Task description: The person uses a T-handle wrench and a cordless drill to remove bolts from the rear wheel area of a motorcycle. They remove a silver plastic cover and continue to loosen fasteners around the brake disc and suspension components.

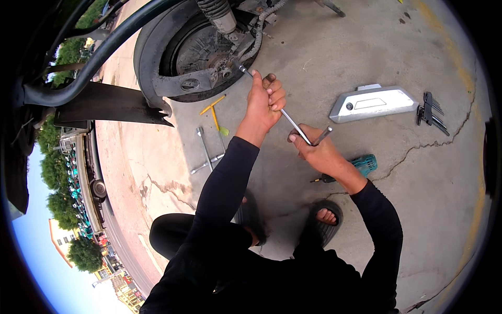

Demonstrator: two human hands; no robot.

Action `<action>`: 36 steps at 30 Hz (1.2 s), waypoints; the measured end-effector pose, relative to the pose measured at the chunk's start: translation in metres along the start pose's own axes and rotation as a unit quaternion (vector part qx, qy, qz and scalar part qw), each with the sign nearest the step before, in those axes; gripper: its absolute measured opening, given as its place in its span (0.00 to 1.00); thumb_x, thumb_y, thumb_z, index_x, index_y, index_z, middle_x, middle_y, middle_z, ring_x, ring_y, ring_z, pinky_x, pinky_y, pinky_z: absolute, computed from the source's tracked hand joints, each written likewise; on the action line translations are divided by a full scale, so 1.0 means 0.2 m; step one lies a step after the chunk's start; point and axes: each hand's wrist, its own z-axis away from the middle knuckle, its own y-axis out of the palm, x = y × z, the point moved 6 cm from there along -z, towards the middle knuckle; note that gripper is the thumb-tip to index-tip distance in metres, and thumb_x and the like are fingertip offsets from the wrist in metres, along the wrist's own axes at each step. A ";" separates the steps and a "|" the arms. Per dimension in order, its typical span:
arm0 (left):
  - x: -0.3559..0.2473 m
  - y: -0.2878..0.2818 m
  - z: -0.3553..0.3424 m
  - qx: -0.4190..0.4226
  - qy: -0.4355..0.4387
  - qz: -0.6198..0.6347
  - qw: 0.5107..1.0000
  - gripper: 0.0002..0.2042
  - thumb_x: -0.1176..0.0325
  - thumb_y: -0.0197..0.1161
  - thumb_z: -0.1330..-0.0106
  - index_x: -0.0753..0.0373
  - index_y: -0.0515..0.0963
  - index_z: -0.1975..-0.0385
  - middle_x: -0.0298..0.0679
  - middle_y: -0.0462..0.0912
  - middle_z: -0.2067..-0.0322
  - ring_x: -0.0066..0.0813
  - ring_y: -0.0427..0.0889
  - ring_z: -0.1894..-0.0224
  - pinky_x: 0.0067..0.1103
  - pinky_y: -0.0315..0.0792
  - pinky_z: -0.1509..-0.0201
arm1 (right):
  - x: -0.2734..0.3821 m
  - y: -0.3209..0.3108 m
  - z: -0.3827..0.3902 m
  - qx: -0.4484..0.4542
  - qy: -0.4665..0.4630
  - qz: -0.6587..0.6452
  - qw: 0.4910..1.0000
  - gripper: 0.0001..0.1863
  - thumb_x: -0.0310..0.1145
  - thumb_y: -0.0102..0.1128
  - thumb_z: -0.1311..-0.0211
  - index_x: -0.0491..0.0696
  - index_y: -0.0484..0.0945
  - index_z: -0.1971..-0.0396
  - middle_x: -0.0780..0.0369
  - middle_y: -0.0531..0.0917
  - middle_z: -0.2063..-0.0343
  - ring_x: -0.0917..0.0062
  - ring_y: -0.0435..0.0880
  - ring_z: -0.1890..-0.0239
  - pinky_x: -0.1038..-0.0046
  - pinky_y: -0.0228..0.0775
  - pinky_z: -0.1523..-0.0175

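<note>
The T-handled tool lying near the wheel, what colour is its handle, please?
The handle is yellow, showing best in the head view.

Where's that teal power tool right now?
In the head view, the teal power tool lies on the concrete right of centre, partly hidden by the right wrist, lower in the picture than the silver panel.

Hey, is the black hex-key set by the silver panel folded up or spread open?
Spread open: the hex-key set shows several slim dark keys sticking out of its body.
</note>
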 end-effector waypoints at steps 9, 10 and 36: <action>-0.04 -0.03 -0.08 -0.041 -0.054 0.004 0.998 0.18 0.51 0.39 0.21 0.58 0.67 0.65 0.26 0.59 0.83 0.17 0.52 0.87 0.18 0.46 0.87 | 0.36 -0.01 0.24 -0.127 -0.229 0.717 0.647 0.32 0.35 0.60 0.40 0.36 0.64 0.38 0.45 0.78 0.51 0.59 0.77 0.44 0.58 0.67 0.39; -0.02 -0.04 -0.08 -0.029 -0.054 0.014 0.998 0.18 0.51 0.39 0.22 0.58 0.67 0.66 0.27 0.58 0.83 0.17 0.52 0.87 0.18 0.46 0.87 | 0.32 -0.07 0.31 -0.209 -0.187 0.588 0.759 0.33 0.37 0.60 0.39 0.37 0.63 0.37 0.45 0.75 0.47 0.59 0.73 0.40 0.58 0.65 0.37; -0.01 -0.07 -0.14 -0.064 0.001 -0.020 0.998 0.16 0.54 0.41 0.21 0.58 0.68 0.66 0.27 0.59 0.85 0.17 0.52 0.88 0.18 0.45 0.86 | 0.03 -0.09 0.37 -0.336 -0.085 -0.232 0.909 0.47 0.31 0.66 0.40 0.38 0.43 0.30 0.46 0.54 0.31 0.59 0.60 0.30 0.62 0.58 0.31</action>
